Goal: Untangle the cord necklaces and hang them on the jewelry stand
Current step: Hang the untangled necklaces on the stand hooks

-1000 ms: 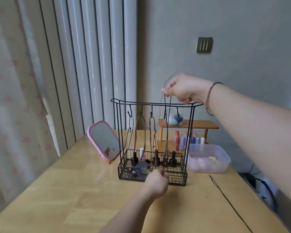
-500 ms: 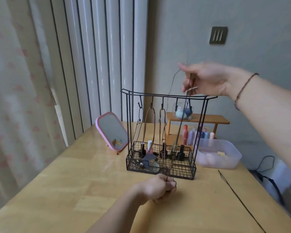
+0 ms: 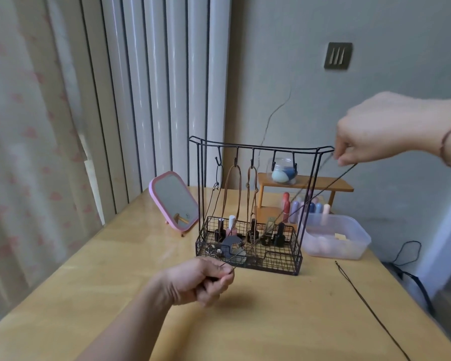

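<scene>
We held one dark cord necklace [image 3: 292,211] stretched taut between our two hands, and its line was what the next move turned on. Our left hand [image 3: 201,280], low and near us above the table [image 3: 89,295], had its fingers curled and pinched the cord's lower end just in front of the jewelry stand [image 3: 250,204]. Our right hand [image 3: 375,128], raised high and out past the stand's right top corner, pinched the upper end between thumb and fingertips. So the cord's long axis ran on a diagonal, from lower left near us up to the right, crossing in front of the stand's wire basket and right post.

Three hooks on the left already carried necklaces: a thin dark one and two brown cords [image 3: 235,194]. The two hooks at the right of the top bar [image 3: 284,158] looked free, and our right hand was plainly the nearer to them; they lay just to its left and a little below. We judged that the upper end needed to travel left and over the bar to catch one. Another dark cord [image 3: 367,306] lay apart on the table to the right, not yet hung.
</scene>
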`<state>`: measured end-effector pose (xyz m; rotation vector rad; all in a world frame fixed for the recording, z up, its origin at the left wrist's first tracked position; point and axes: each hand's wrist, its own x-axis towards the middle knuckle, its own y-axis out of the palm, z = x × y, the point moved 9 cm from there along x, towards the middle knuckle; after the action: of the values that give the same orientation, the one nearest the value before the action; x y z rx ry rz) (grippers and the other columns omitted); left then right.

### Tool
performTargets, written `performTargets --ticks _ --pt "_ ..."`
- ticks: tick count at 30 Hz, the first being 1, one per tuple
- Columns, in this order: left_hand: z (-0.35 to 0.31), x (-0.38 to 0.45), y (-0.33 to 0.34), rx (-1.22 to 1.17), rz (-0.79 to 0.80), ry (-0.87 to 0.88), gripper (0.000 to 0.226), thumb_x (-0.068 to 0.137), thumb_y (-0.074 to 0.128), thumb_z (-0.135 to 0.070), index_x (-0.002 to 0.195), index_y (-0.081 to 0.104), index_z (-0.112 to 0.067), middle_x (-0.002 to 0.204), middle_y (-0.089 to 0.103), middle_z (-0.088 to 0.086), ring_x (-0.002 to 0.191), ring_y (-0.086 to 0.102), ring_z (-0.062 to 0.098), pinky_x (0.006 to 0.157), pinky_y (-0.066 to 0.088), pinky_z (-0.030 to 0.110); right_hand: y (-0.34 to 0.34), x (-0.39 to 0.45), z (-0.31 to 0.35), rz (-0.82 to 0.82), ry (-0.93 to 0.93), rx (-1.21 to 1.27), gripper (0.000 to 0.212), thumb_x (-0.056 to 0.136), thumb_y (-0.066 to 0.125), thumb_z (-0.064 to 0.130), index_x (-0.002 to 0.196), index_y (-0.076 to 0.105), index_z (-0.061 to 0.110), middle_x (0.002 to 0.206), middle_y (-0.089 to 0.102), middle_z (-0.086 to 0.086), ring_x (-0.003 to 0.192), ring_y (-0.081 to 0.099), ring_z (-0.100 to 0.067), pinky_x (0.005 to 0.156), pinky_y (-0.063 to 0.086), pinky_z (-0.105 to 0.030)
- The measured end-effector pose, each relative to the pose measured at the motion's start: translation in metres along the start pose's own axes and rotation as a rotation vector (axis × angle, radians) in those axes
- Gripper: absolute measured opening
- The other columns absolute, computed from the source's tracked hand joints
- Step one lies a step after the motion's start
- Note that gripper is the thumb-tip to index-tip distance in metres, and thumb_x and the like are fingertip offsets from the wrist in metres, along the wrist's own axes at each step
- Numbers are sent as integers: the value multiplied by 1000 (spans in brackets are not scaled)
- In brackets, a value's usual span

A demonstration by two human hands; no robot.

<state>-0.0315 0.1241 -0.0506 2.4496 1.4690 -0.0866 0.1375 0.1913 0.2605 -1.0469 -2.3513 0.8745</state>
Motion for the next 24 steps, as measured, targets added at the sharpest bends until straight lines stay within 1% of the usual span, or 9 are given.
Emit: performTargets --ticks 4,7,11,14,16,17,19,22,24 --pt "-7 0 11 32 16 68 26 94 47 -20 69 54 -19 51 36 -8 42 20 5 41 17 13 -15 2 -1 -154 116 -18 67 82 60 68 143 42 47 112 67 4 108 64 -24 65 45 -28" --pt "-11 -6 9 1 -22 125 28 96 45 -18 69 53 -18 52 36 -6 44 19 7 42 16 16 -24 1 5 -258 165 25 77 83 60 68 149 29 44 108 66 -2 102 64 -29 59 38 -29" --pt "-23 -12 -4 97 -296 263 38 105 36 -13 69 48 -17 53 30 -3 47 20 10 44 17 19 -31 -1 -2 -355 280 319 69 88 56 63 149 27 46 110 67 -9 105 62 -34 74 48 -36" --pt "-33 -20 -19 223 -569 376 38 106 36 -12 69 43 -15 51 30 -6 45 23 7 42 20 17 -34 -3 -6 -342 340 238 51 92 40 68 134 51 42 109 68 -11 105 64 -35 77 47 -36" --pt "-31 -24 -31 286 -692 389 37 105 38 -11 69 43 -14 51 30 -7 47 25 8 43 20 16 -28 -3 -9 -124 327 200 74 85 24 81 84 74 26 78 68 -7 81 65 -29 67 42 -29" --pt "-28 -26 -37 299 -720 379 38 105 38 -11 68 44 -15 51 31 -7 48 26 9 43 20 16 -16 -4 -10 12 281 321 87 77 20 88 59 67 18 62 61 -5 66 59 -27 64 40 -29" --pt "-24 -28 -41 314 -725 356 38 105 38 -12 67 44 -15 50 32 -9 49 26 9 43 21 17 -4 -4 -1 128 29 896 85 66 28 96 41 43 16 50 41 -4 53 37 -27 63 34 -34" --pt "-30 -25 -24 343 -627 367 38 106 37 -13 69 42 -15 51 32 -10 47 27 6 44 22 17 -34 -14 4 25 -404 1972 61 85 50 71 53 51 19 54 35 -1 66 42 -25 74 33 -38" --pt "-35 -20 -9 333 -548 372 39 106 37 -14 68 42 -16 51 32 -9 46 27 6 44 21 18 -53 -18 4 -133 -506 2323 32 81 50 42 70 64 15 55 44 -1 74 49 -25 84 39 -37"
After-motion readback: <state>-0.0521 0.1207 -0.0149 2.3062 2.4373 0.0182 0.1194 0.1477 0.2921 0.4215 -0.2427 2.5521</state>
